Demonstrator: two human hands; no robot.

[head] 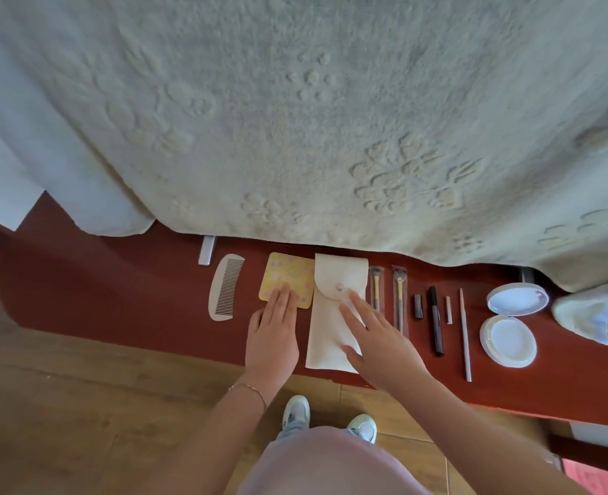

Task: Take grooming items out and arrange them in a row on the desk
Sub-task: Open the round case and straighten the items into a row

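Row lying along red bench (124, 280), left to right:
- comb (225, 287), lying alone.
- yellow card (287, 279); left hand (272, 337) resting flat on near edge, fingers straight, gripping nothing.
- white pouch (334, 316), flap snapped; right hand (377, 337) pressing flat, fingers spread, gripping nothing.
- two brushes (399, 298) in sleeves.
- short tube (418, 306), dark pen (435, 321), small stick (448, 310), long stick (464, 334).
- open compact (509, 323).

Judgement: arranging looking nearly finished; hands seemingly squaring card and pouch.
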